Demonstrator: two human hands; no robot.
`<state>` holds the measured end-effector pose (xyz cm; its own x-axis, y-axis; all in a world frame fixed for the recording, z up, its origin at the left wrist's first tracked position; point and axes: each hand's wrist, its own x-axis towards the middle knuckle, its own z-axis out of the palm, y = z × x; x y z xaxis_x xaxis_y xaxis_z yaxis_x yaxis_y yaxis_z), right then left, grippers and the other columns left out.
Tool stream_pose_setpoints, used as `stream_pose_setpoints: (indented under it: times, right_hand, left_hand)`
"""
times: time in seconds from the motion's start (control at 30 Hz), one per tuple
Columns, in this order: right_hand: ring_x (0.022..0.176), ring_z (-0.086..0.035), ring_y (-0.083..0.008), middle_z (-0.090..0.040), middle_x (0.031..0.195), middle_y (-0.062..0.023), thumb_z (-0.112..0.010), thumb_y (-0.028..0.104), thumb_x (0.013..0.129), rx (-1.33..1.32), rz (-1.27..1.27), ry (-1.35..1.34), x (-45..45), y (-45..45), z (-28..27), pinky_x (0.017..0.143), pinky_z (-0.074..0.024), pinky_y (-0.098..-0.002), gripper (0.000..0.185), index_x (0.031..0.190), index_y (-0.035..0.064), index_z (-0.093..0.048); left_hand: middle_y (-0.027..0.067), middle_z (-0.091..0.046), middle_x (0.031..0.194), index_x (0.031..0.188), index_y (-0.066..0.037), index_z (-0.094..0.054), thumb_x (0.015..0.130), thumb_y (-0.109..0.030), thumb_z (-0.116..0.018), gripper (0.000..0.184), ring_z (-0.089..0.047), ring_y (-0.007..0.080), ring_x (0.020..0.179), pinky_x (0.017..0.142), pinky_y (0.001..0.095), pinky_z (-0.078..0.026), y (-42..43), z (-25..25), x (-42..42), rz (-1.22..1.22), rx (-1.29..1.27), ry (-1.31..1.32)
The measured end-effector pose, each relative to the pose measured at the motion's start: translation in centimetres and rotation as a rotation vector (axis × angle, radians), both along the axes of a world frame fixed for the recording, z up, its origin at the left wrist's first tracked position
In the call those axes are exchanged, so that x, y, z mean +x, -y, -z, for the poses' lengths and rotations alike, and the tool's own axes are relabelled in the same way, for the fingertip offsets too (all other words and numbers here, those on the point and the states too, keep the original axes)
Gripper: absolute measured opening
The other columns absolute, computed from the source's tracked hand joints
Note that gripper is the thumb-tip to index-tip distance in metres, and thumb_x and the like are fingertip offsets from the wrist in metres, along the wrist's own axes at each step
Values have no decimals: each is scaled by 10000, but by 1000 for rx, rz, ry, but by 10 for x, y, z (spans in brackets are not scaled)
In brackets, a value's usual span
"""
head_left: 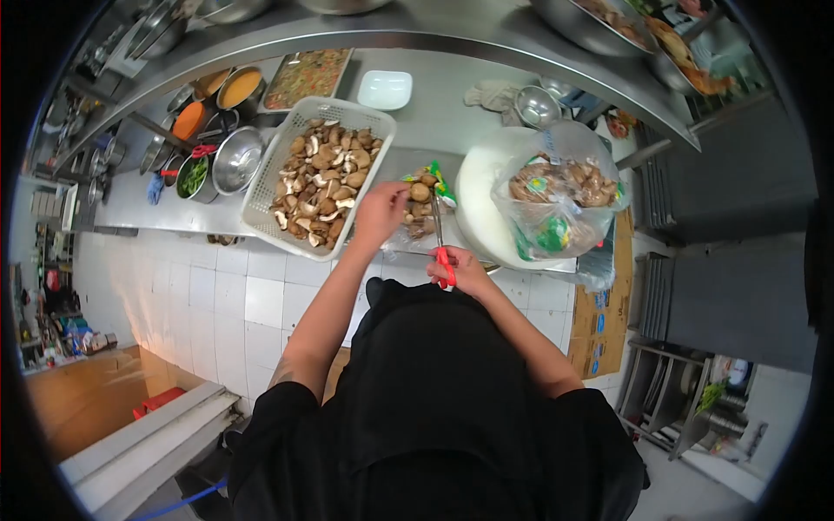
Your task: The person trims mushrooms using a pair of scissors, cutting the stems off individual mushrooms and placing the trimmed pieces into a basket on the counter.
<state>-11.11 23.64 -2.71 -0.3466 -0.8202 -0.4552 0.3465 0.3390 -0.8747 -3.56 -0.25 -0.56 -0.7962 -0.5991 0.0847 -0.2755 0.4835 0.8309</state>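
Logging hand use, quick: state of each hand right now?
Left hand: at the mushrooms; grip cannot be told.
Right hand: closed, holding scissors.

Finding no readable word, brand name or number anywhere. Seeing blue marks (599,323) in a row between the long edges of the cardboard (614,278), but not making out any letters. Also noticing green print on the clear plastic bag (554,236) near the right end of the steel counter (434,122), and on the small wrapper (443,187) near its front edge, reading neither.
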Motion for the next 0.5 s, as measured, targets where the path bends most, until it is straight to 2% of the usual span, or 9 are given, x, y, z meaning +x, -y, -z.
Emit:
stream_pose_setpoints:
  times: [0.07,0.17,0.2,0.23,0.3,0.33,0.37,0.43,0.5]
  right_hand:
    - [767,-697,-135,-715,915,-74,-793,231,910,5,41,-14,-2,-12,0,706,-571,-273,458,1247,-30,-625]
    - [751,-680,-128,-708,906,-57,-819,245,888,3,77,-76,-2,-23,10,692,-562,-279,476,1227,-28,-625]
    - [737,-664,-123,-704,902,-41,-840,260,871,0,70,-123,-2,-27,15,680,-552,-285,493,1210,-24,-625]
    - [737,-664,-123,-704,902,-41,-840,260,871,0,86,-124,-2,-32,16,680,-552,-285,493,1210,-24,-625]
    - [688,-672,-255,-684,843,-119,-887,414,778,102,35,-624,-2,-37,18,664,-524,-380,585,1168,39,-663]
    - [688,-672,-255,-684,843,-119,-887,414,778,98,33,-622,-2,-35,0,664,-524,-380,585,1168,39,-663]
    - [697,-665,-310,-675,822,-142,-892,443,750,158,18,-683,-1,-34,-20,676,-516,-416,586,1118,48,-664]
    - [706,-659,-365,-667,801,-165,-897,473,722,214,-8,-746,-1,-29,-33,688,-508,-452,588,1069,58,-664]
    - [719,-651,-393,-667,761,-171,-903,482,699,221,39,-866,-2,-20,-36,683,-502,-470,574,963,46,-639]
  left_hand:
    - [172,-655,1103,1175,-133,-677,884,-177,-726,299,-686,328,952,807,444,-561,-20,15,-34,53,-327,111]
    - [140,-631,1080,1154,-138,-665,836,-183,-747,332,-665,381,941,828,524,-544,-30,41,-60,1,-476,159]
    - [154,-646,1160,1201,-135,-659,848,-178,-752,368,-674,341,996,855,457,-561,-27,37,-62,23,-490,254]
    - [154,-646,1160,1201,-135,-659,848,-178,-752,368,-674,341,996,855,457,-561,-20,39,-61,38,-493,248]
    - [149,-646,1246,1261,-87,-637,837,-176,-786,458,-664,287,1072,869,383,-570,2,51,-53,60,170,123]
    - [140,-661,1280,1344,-68,-602,924,-161,-720,446,-657,245,1118,927,333,-551,8,56,-47,19,283,26]
    - [140,-661,1280,1344,-68,-602,924,-161,-720,446,-657,245,1118,927,333,-551,11,61,-39,11,282,28]
    - [116,-694,1221,1376,-23,-577,998,-136,-620,396,-685,239,1080,965,349,-550,8,35,-20,7,1033,-233]
    - [108,-699,1209,1402,-1,-552,1039,-136,-564,387,-696,240,1056,982,361,-551,5,20,-9,29,1074,-271]
